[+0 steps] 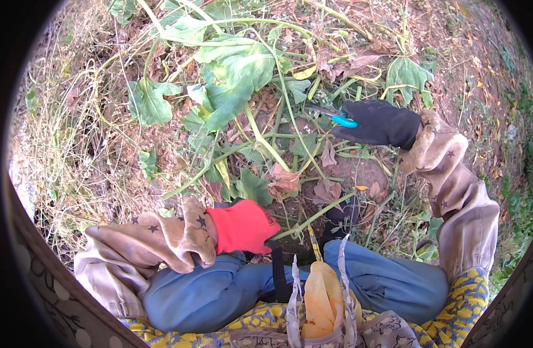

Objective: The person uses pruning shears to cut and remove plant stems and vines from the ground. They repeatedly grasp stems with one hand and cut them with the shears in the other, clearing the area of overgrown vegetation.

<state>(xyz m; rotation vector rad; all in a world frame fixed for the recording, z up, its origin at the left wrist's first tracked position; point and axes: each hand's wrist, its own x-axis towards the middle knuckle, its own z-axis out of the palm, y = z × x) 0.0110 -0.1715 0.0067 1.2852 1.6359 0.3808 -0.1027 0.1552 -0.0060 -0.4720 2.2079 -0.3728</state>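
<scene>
My right hand [378, 123], in a black glove, grips pruning shears with blue handles [335, 117]; the blades point left into a tangle of green vines. My left hand [242, 226], in a red glove, is closed on a long green stem [321, 213] that runs up and right from it. Both forearms wear beige sleeves with star marks. Large green leaves [231, 78] spread above and left of the shears. Brown dried leaves [284, 181] lie between the two hands.
My knees in blue trousers [388, 278] fill the lower part of the view, with a black shoe [341, 219] by the stem. An orange bag with white straps [320, 298] hangs at my front. Dry grass [75, 139] covers the left; bare soil with fallen leaves lies right.
</scene>
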